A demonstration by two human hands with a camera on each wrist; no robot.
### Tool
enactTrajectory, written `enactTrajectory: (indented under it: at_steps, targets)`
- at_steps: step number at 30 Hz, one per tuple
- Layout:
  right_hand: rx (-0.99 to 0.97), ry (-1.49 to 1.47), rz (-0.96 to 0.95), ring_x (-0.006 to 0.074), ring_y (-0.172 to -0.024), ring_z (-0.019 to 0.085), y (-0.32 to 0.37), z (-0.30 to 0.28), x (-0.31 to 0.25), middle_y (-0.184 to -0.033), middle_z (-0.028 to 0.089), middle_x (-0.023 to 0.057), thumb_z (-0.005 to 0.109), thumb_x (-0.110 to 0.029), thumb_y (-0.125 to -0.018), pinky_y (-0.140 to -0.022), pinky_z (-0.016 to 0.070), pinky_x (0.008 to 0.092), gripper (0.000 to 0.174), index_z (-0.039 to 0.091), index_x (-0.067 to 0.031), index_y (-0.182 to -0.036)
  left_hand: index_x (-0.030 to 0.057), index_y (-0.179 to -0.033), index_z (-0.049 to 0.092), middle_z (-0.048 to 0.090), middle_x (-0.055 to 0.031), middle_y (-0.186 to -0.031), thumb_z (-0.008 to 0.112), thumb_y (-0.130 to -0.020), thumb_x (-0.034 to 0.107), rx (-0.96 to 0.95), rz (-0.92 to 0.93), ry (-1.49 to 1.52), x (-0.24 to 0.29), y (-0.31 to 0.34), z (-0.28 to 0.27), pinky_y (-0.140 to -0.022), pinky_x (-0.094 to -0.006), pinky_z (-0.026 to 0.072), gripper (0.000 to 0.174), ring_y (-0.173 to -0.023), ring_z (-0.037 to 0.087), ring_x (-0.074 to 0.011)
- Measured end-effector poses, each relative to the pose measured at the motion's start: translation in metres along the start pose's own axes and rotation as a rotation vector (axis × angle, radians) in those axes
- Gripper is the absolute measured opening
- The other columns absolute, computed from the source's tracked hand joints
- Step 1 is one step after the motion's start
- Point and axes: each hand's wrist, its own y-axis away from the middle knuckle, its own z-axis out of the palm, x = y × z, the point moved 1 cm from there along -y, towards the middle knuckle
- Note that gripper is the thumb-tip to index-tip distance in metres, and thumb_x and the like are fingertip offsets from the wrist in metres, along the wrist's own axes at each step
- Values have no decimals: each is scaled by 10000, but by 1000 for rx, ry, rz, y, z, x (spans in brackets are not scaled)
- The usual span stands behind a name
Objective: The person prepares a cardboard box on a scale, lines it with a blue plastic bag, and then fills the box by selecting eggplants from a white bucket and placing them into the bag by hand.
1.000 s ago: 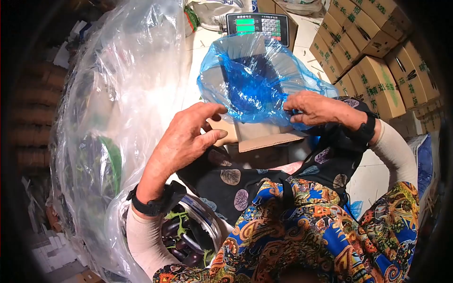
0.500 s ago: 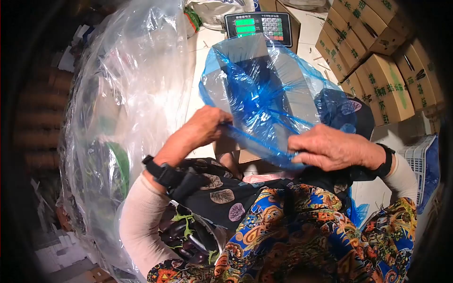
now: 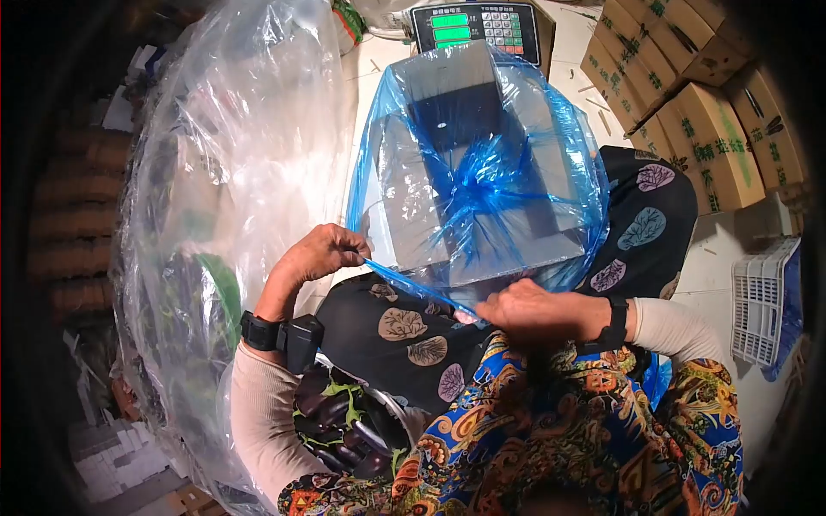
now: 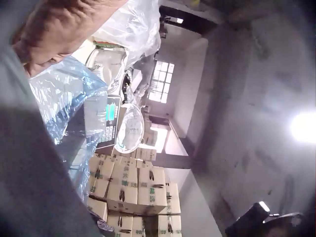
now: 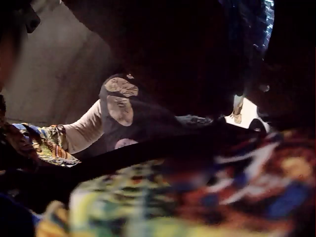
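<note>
Left hand (image 3: 323,252) and right hand (image 3: 532,310), fingers clenched on the blue bag (image 3: 483,196), have drawn its edge toward the lap (image 3: 409,331).

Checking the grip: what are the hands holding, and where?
The blue plastic bag, by its near edge, stretched between the left hand and right hand.
</note>
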Motion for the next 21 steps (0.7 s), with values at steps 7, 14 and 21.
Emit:
enactTrajectory:
  at_steps: [7, 14, 21]
  targets:
    - [44, 60, 115, 354, -1028, 599, 19, 60, 87, -1089, 606, 211, 517, -113, -881, -817, 500, 423, 275, 522, -44, -1148, 9, -1273, 561, 678, -107, -1096, 690, -852, 121, -127, -4, 369, -49, -23, 33, -887, -276, 477, 454, -1008, 611, -165]
    - [138, 43, 273, 345, -1060, 597, 46, 60, 90, -1096, 603, 193, 522, -134, -867, -838, 479, 444, 234, 571, -51, -1080, -3, -1286, 531, 607, -109, -1204, 509, -947, 424, 150, -301, 1052, -41, -57, 88, -901, -314, 466, 545, -966, 603, -197]
    - [131, -183, 417, 400, -792, 641, 105, -31, 23, -800, 639, 220, 577, -151, -858, -696, 514, 477, 134, 632, -48, -923, 0, -1373, 399, 612, -85, -1080, 568, -900, 560, 246, -4, 1229, -45, -47, 70, -879, -353, 470, 753, -1016, 563, -193]
